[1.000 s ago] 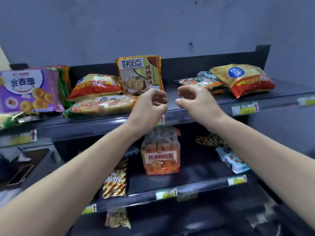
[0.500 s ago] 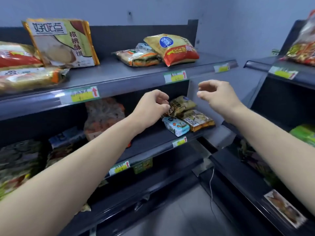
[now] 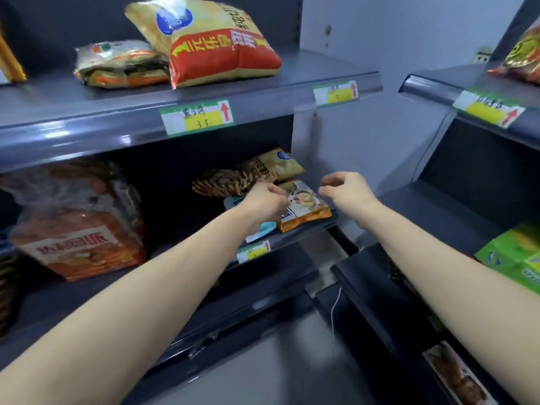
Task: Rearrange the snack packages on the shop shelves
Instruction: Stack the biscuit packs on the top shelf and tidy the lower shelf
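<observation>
My left hand hovers with curled fingers over small packs at the right end of the middle shelf; it grips nothing that I can see. Under it lie a light-blue pack and an orange-edged biscuit pack. Behind them sit a brown striped pack and a yellow chips pack. My right hand hangs just right of the biscuit pack, fingers loosely curved, empty. A big orange pack stands at the left of this shelf.
On the top shelf lie a yellow-and-red bag and a green-orange pack. A second shelf unit at the right carries green boxes and a red-gold pack. Grey floor shows between the units.
My view has swung right and down from the top shelf to the middle shelf. Both hands have dropped and reached toward the small packs at its right end.
</observation>
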Demonstrator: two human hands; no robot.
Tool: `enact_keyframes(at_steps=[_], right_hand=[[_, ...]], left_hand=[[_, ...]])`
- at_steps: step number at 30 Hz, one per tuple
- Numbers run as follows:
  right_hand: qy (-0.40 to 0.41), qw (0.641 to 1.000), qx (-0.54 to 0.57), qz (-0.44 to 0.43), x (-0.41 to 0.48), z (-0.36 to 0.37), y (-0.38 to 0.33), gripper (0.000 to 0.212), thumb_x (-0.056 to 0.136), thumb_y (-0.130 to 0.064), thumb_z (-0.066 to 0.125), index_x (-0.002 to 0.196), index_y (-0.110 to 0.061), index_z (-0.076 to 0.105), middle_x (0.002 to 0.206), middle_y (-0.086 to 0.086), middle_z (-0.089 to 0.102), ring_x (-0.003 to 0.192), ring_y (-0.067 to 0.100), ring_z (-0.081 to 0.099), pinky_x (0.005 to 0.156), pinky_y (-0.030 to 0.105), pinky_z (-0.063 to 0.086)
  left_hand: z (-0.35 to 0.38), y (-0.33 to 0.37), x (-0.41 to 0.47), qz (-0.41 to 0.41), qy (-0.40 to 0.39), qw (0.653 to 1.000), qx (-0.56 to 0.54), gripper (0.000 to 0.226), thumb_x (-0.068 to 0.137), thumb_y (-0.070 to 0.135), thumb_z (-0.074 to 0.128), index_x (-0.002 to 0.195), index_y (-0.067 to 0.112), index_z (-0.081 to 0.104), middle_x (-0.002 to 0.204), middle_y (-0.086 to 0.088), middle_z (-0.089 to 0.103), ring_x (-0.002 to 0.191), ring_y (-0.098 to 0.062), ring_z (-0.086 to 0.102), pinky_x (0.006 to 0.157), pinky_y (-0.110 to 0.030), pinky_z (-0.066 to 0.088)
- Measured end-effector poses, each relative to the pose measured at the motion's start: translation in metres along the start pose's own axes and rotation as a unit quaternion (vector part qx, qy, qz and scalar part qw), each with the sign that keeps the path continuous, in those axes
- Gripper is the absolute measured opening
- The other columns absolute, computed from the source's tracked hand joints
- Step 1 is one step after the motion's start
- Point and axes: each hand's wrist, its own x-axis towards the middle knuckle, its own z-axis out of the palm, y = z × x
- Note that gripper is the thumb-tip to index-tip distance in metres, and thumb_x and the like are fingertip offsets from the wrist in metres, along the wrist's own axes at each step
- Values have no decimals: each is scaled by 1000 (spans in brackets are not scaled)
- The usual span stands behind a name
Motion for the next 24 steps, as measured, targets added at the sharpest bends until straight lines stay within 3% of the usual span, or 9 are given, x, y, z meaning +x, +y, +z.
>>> enact_keyframes(at_steps=[3,6,10,12,16,20,22,23,24], right_hand=[[-38,999,-5,20,36,-1,26,34,88,-13,64,121,-6,61,118,9,64,92,13,56,75,18,39],[-83,996,-8,28,68,5,45,34,89,-11,62,122,-3,60,116,10,64,88,14,57,74,17,43],[-138,989,-34,29,103,16,63,36,88,-9,62,123,1,58,120,17,63,106,29,61,96,39,48],[-160,986,-53,16,121,22,71,41,88,-10,62,127,1,55,123,16,61,105,30,62,96,42,49],[-202,973,-106,-17,154,36,81,47,92,-18,59,135,-4,48,116,10,59,56,0,51,60,16,40],[-245,954,-165,-47,175,54,80,50,94,-20,56,140,-7,43,140,15,49,104,24,60,82,19,48],[-260,949,-168,-53,185,68,82,46,93,-24,56,137,-13,48,132,15,56,96,25,61,66,14,51],[-267,945,-178,-58,188,74,82,45,92,-27,56,136,-17,49,132,14,57,99,26,59,68,15,54],[-275,938,-199,-67,191,82,83,45,92,-32,54,136,-21,49,135,12,54,114,30,54,83,26,54]], left_hand=[[34,-8,35,-70,-7,996,-49,17,88,-4,51,77,8,53,80,-13,55,67,-20,55,55,-24,50],[63,-20,62,-143,-8,985,-99,13,91,0,50,80,7,53,82,-14,55,68,-22,53,57,-27,52],[83,-27,89,-208,7,967,-146,18,95,8,48,78,8,51,77,-11,55,68,-21,53,64,-30,48],[85,-28,100,-243,15,955,-167,21,98,13,44,79,7,50,77,-11,54,67,-22,51,62,-30,46],[86,-34,116,-310,25,925,-220,27,101,21,40,86,2,51,90,-18,52,71,-25,51,80,-32,46],[81,-39,125,-344,25,903,-256,29,101,21,40,86,-1,52,92,-19,54,77,-26,53,77,-32,47],[77,-43,127,-364,19,897,-249,34,99,22,45,110,-9,54,108,-21,59,100,-29,59,80,-33,49],[75,-45,127,-376,17,893,-245,43,98,24,48,122,-12,49,120,-22,58,111,-30,58,81,-33,49],[73,-48,129,-385,19,890,-243,50,97,25,50,129,-13,44,127,-23,56,115,-31,57,82,-33,50]])
